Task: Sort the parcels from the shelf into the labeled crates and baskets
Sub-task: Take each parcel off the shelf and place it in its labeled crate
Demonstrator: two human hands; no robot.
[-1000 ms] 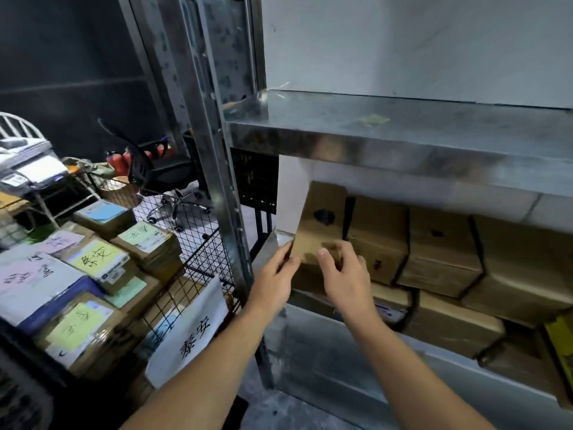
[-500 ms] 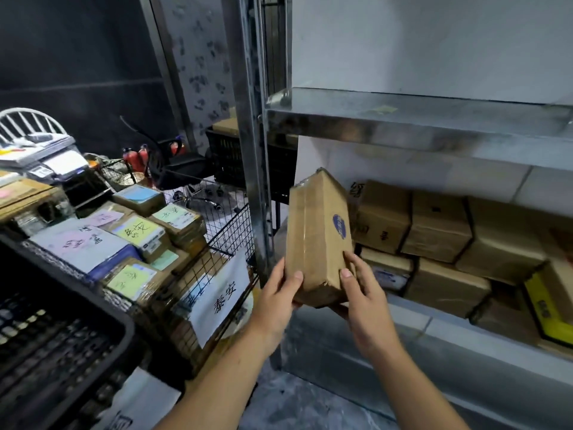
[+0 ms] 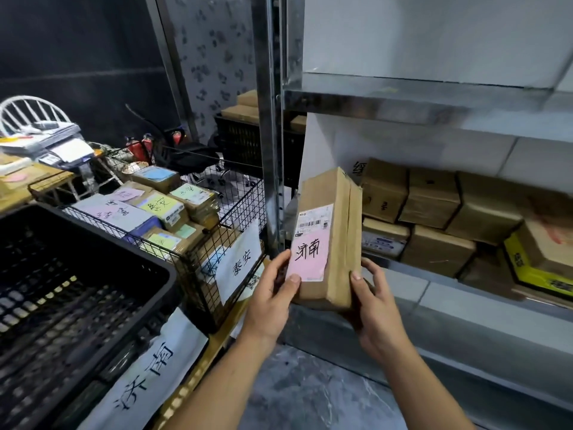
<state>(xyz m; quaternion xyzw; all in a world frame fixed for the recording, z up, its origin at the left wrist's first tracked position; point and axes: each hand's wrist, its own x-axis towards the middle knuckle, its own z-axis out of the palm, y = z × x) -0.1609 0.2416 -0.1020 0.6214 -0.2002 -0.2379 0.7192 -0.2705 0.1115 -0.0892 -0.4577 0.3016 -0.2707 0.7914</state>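
I hold a flat brown cardboard parcel (image 3: 336, 218) upright in front of the metal shelf (image 3: 434, 100). Its pink label with black handwriting and a barcode faces me. My left hand (image 3: 273, 293) grips its lower left edge, thumb on the pink label. My right hand (image 3: 375, 305) grips its lower right edge. A black plastic crate (image 3: 93, 252) with a white handwritten sign (image 3: 148, 370) stands at the lower left. Behind it a wire basket (image 3: 235, 212) with its own white sign (image 3: 238, 259) holds several labelled parcels. More brown parcels (image 3: 434, 203) are stacked on the shelf at right.
The shelf's steel upright (image 3: 269, 125) stands just left of the held parcel. A yellow box (image 3: 539, 268) lies at the shelf's right end. A printer (image 3: 52, 144), red fire extinguishers (image 3: 139, 147) and another black crate (image 3: 242, 141) with boxes stand further back. Grey floor shows below.
The parcel has come off the shelf toward me and turned, so its pink label now faces me. My view has swung left, bringing the black crate into sight.
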